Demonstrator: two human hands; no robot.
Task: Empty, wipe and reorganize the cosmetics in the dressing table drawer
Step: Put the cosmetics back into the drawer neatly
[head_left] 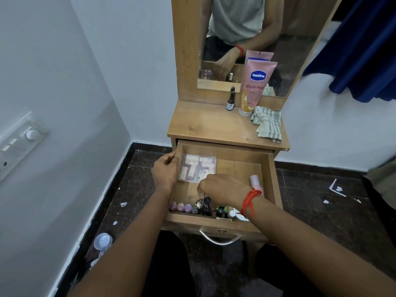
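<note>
While L hand [164, 171] grips drawer [240, 168], R hand [220, 189] pinches 1 bottle [207, 204]; 3 pink-tops [181, 207].

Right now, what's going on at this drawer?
A person sits at the dressing table with the drawer open. The left hand grips its left wall; the right hand reaches into the front row of small bottles and pinches a dark-capped bottle. A clear case and a pink bottle lie inside, so emptying is not finished. A Vaseline tube, a small dark bottle and a checked cloth sit on the tabletop.
</note>
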